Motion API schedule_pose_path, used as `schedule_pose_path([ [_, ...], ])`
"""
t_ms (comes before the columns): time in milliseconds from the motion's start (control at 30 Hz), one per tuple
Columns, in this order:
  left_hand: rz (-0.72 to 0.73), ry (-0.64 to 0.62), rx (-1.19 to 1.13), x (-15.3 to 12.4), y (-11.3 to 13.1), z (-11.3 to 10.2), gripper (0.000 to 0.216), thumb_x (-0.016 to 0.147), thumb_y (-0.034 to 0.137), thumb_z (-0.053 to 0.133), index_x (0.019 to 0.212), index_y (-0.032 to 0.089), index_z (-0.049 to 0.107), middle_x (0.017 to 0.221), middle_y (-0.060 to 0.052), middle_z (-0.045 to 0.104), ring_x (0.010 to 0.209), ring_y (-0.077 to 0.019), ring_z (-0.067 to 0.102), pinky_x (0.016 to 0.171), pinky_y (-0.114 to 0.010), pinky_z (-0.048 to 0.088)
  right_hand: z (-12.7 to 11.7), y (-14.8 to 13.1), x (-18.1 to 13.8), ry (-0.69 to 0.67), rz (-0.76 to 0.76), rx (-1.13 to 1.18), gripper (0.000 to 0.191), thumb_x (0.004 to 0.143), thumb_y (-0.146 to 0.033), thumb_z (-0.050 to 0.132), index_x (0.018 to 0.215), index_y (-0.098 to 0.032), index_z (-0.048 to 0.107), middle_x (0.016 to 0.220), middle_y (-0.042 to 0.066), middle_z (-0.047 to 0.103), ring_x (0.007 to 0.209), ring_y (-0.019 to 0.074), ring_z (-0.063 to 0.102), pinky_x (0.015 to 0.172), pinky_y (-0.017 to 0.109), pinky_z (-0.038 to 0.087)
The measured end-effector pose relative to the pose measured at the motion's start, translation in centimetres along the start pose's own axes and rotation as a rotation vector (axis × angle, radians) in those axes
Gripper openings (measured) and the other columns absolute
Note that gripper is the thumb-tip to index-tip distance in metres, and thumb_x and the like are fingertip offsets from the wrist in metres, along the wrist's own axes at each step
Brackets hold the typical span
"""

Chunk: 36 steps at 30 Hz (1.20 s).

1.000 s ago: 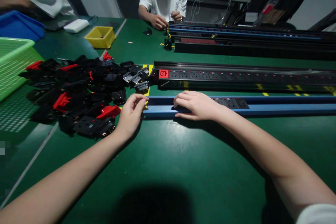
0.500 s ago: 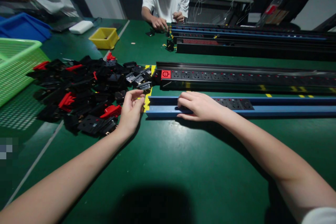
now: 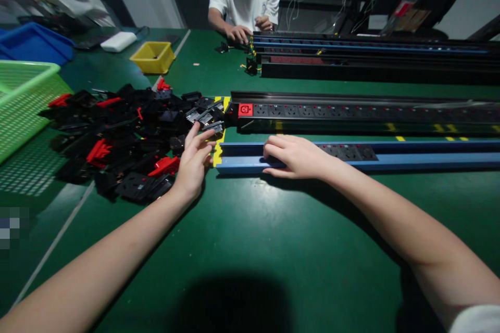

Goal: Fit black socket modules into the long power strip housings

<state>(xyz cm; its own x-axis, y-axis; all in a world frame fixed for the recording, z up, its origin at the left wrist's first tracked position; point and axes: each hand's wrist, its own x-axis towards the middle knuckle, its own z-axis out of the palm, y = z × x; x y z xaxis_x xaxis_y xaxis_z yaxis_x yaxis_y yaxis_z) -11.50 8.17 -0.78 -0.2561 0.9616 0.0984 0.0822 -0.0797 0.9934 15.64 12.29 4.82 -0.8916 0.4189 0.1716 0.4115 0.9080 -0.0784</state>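
My left hand (image 3: pixel 191 164), fingers spread, reaches to the right edge of a pile of black socket modules (image 3: pixel 136 184). Its fingertips are close to several modules with grey sides (image 3: pixel 211 117); nothing shows in its grasp. Across a blue metal channel (image 3: pixel 242 168) lies my right hand (image 3: pixel 292 158), fingers curled over it and thumb along the near wall. Whether a module sits under that palm is hidden. Just right of the hand, a short row of black sockets (image 3: pixel 351 152) is seated in the channel.
Behind the blue channel lies a black channel (image 3: pixel 312 96) filled with sockets, a red socket (image 3: pixel 246 110) at its left end. A green basket (image 3: pixel 35 93) and yellow bin (image 3: pixel 154 57) stand left. A co-worker (image 3: pixel 244 0) sits opposite beside more long strips (image 3: pixel 371 67).
My left hand's fingers have gone from pinched together near the channel's end to spread, lifting slightly toward the pile. My right hand stays in place on the channel.
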Motion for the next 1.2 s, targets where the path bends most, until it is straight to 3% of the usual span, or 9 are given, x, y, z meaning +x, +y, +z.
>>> schedule_pose_path([
  [167, -0.001, -0.035, -0.068, 0.18, -0.33, -0.09, 0.038, 0.082, 0.027, 0.059, 0.118, 0.027, 0.069, 0.165, -0.001, 0.025, 0.127, -0.0285, 0.057, 0.065, -0.023, 0.058, 0.07, 0.03, -0.02, 0.004, 0.004, 0.006, 0.034, 0.096, -0.05, 0.049, 0.103, -0.018, 0.058, 0.103, 0.01, 0.06, 0.086, 0.0216, 0.056, 0.075, 0.032, 0.043],
  [367, 0.035, -0.032, -0.101, 0.2, -0.82, -0.17, 0.036, 0.083, 0.029, 0.059, 0.118, 0.025, 0.069, 0.162, -0.003, 0.032, 0.135, -0.0308, 0.051, 0.073, -0.026, 0.061, 0.05, 0.06, -0.01, 0.007, 0.002, 0.009, 0.034, 0.096, -0.05, 0.05, 0.102, -0.018, 0.058, 0.103, 0.01, 0.06, 0.087, 0.0219, 0.056, 0.075, 0.032, 0.043],
  [767, -0.05, 0.061, -0.149, -0.04, 0.01, 0.17, 0.017, 0.081, 0.03, 0.065, 0.094, 0.019, 0.067, 0.14, -0.007, 0.054, 0.108, -0.0185, 0.066, 0.071, -0.022, 0.059, 0.08, 0.08, 0.01, 0.012, 0.002, 0.013, 0.035, 0.096, -0.051, 0.049, 0.103, -0.018, 0.059, 0.102, 0.01, 0.06, 0.086, 0.0219, 0.056, 0.075, 0.032, 0.043],
  [1200, -0.038, 0.092, -0.072, 0.0, -0.32, 0.29, 0.015, 0.082, 0.034, 0.058, 0.086, 0.019, 0.061, 0.133, -0.007, 0.06, 0.104, -0.0179, 0.067, 0.077, -0.027, 0.056, 0.12, 0.1, -0.01, 0.008, 0.0, 0.019, 0.035, 0.096, -0.05, 0.049, 0.103, -0.018, 0.059, 0.103, 0.011, 0.06, 0.087, 0.0225, 0.057, 0.076, 0.033, 0.043],
])
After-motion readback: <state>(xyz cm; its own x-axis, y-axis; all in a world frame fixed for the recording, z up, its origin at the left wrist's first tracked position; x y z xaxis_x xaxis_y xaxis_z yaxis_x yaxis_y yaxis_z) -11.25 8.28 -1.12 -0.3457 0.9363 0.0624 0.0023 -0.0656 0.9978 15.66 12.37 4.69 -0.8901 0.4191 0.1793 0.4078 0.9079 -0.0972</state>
